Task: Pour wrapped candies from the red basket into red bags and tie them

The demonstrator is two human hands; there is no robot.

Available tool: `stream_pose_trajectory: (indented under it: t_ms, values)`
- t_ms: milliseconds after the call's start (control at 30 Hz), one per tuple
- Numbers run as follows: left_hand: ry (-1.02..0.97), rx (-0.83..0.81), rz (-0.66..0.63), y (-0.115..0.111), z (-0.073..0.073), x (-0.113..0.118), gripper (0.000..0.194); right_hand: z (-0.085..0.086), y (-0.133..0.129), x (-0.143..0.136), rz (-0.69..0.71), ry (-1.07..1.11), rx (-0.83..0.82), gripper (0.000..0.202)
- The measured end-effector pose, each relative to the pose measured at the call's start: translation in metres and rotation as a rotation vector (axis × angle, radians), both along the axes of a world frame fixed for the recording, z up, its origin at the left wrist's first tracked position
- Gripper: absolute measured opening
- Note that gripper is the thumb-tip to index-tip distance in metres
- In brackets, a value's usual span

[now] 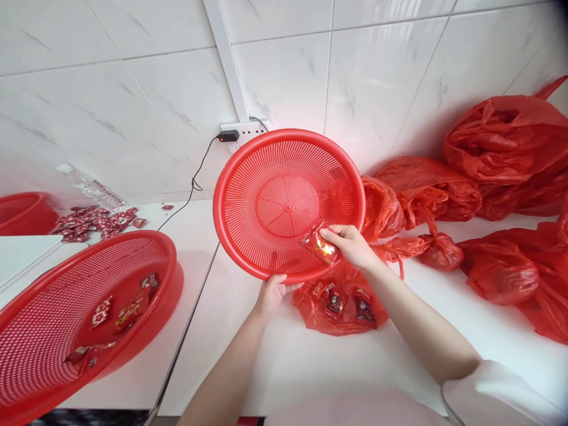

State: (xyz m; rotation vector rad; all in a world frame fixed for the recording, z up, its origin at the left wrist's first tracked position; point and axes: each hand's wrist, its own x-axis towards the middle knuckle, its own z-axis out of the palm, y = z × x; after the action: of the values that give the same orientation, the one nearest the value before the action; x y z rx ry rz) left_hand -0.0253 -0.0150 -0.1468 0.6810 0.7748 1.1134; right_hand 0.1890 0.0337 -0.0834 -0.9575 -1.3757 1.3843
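Apparent packet-handling step: the right hand (350,245), tightly pinched, holds a red-and-gold packet (323,248) within the tilted red basket (288,198); the left hand (271,294), half-curled, clasps its rim (249,266), whose steadiness the next move likely requires.

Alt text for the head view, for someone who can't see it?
Left hand holds a tilted red basket from below; right hand holds a red packet over it. A red bag with packets sits below, a second basket at picture left, more red bags at right.

Head-worn view, forward and down, hands (271,294) (350,244) near
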Motion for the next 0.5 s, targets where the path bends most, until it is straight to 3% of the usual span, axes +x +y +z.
stream_pose_trajectory:
  t_ms: [267,400,500]
  values:
    - [0.014,-0.002,0.024,0.003,0.003,-0.004,0.021,0.019,-0.012,0.009,-0.002,-0.39,0.19,0.052]
    - [-0.016,0.003,0.041,0.006,0.006,-0.01,0.029,0.035,-0.018,0.019,0.281,-0.518,0.296,0.054]
    - [-0.056,0.002,0.09,0.008,0.008,-0.015,0.033,0.039,-0.022,0.027,0.411,-0.676,0.311,0.053]
